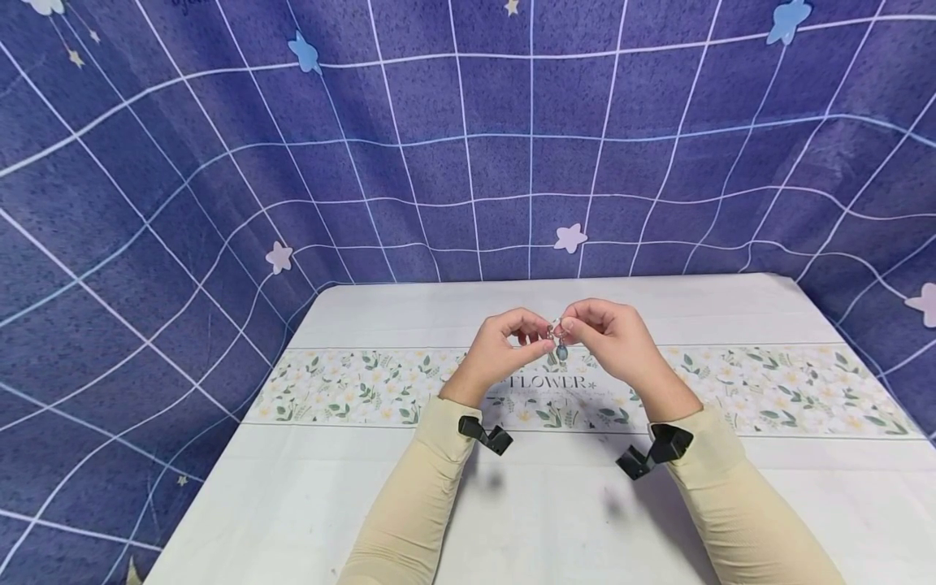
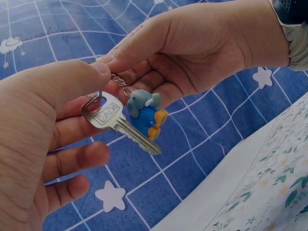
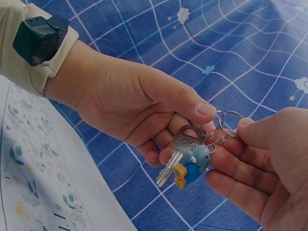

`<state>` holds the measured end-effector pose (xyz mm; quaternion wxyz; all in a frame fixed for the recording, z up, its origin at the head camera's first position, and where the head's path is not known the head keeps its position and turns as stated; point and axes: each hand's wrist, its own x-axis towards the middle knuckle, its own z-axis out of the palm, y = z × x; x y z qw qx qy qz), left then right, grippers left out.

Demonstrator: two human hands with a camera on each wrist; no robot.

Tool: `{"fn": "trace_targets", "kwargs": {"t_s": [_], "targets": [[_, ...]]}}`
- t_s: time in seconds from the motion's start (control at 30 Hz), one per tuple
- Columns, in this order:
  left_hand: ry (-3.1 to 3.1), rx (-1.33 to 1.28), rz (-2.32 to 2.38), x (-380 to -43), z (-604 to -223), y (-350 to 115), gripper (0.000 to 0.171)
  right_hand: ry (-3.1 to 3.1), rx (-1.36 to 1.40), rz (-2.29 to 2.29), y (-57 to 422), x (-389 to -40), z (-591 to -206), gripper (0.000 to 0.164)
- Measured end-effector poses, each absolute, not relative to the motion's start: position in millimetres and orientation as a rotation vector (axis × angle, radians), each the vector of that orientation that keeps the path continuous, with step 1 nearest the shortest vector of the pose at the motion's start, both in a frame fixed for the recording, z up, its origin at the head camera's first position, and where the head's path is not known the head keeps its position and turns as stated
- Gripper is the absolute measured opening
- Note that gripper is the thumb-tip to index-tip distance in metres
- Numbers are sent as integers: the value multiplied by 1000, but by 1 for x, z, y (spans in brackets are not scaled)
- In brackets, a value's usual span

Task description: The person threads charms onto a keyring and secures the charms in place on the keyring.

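Note:
Over the table, both hands meet at a key ring set. My left hand (image 1: 500,349) pinches a small metal ring between thumb and fingertip, with a silver key (image 2: 109,113) hanging from it. The key head is stamped DADI. My right hand (image 1: 614,341) pinches a larger split ring (image 3: 232,113) by its edge. From that ring, a short chain (image 3: 219,142) carries an elephant charm (image 2: 144,111), grey-headed with a blue body and yellow feet. The charm hangs beside the key and overlaps it in both wrist views. The rings' contact points are partly hidden by the fingertips.
A white table (image 1: 541,496) lies under the hands, with a floral band (image 1: 351,386) marked FLOWER across it. Behind and to the left hangs a dark blue curtain (image 1: 497,171) with grid lines and stars. Black cameras (image 1: 654,451) sit on both wrists.

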<state>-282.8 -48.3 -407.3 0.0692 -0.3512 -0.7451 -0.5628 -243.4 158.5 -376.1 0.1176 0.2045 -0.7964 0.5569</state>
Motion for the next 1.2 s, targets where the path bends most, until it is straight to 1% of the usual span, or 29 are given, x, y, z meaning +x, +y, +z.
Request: {"fn": "trace_targets", "kwargs": {"t_s": [0.5, 1.2], "targets": [[-2255, -1044, -1708, -283, -407, -49, 11, -2320, 637, 1636, 158, -243, -375, 13], [-2265, -1032, -1710, -283, -406, -49, 16, -2317, 595, 1659, 158, -245, -377, 14]]}}
